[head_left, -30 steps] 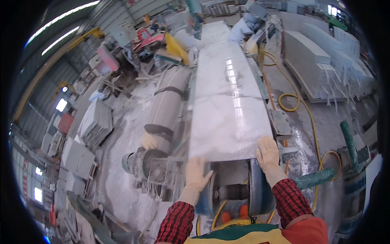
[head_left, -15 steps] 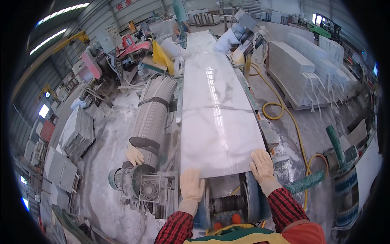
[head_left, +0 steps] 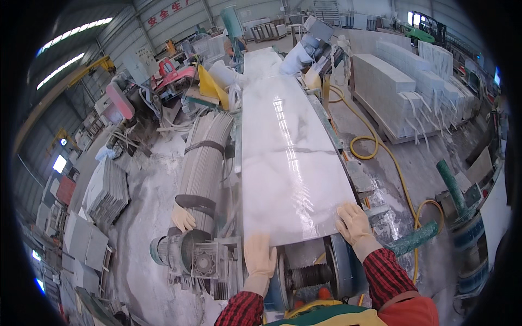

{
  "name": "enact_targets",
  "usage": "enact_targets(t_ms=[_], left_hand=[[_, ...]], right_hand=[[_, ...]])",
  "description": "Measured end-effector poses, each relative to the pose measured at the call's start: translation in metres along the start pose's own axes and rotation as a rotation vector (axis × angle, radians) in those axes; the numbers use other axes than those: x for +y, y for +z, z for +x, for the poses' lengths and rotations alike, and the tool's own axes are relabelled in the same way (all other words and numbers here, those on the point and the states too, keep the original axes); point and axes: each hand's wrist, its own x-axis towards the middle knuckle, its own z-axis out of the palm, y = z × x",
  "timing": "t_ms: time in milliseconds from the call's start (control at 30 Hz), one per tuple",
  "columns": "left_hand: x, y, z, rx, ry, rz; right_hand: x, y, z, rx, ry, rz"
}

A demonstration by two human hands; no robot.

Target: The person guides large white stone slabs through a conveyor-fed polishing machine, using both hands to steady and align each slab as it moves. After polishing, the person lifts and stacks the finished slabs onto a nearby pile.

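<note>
Before us lies a long slab [head_left: 293, 179], pale, glossy and crossed by a grey vein. At its near left corner our gloved left hand [head_left: 260, 255] lies with fingers outstretched, close together; at its near right corner our gloved right hand [head_left: 354, 224] has fingers slightly bent, and we cannot tell whether they grip. Left of the slab we see a rounded bundle of thin strips [head_left: 201, 171] and a dusty motor [head_left: 176, 252]; right of it, a yellow hose [head_left: 364, 157] and squared stone blocks [head_left: 383, 76]. Beyond it, leftward, are red characters [head_left: 168, 12].
</note>
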Motion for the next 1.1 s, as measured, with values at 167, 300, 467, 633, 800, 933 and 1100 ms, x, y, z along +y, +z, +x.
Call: enact_targets(t_ms=[167,300,467,633,800,933,1100], left_hand=[[0.002,-0.002,-0.006,-0.026,0.008,0.03],[0.005,-0.004,-0.006,-0.021,0.02,0.034],[0.003,0.0,-0.01,-0.022,0.021,0.06],[0.002,0.001,-0.014,-0.02,0.023,0.056],[-0.001,0.006,-0.022,-0.03,0.011,0.036],[-0.001,0.002,-0.022,-0.129,-0.04,-0.005],[-0.002,0.002,-0.027,-0.082,-0.011,0.02]], right_hand=[[0.001,-0.005,0.003,-0.08,0.033,-0.003],[0.0,-0.006,-0.001,-0.053,0.008,-0.028],[-0.005,-0.01,0.003,-0.022,-0.003,0.007],[-0.003,-0.009,-0.002,0.023,-0.024,0.033],[0.004,0.001,-0.011,0.033,-0.02,0.026],[0.002,-0.002,-0.013,0.015,-0.006,0.035],[-0.006,-0.008,-0.01,0.096,-0.042,0.02]])
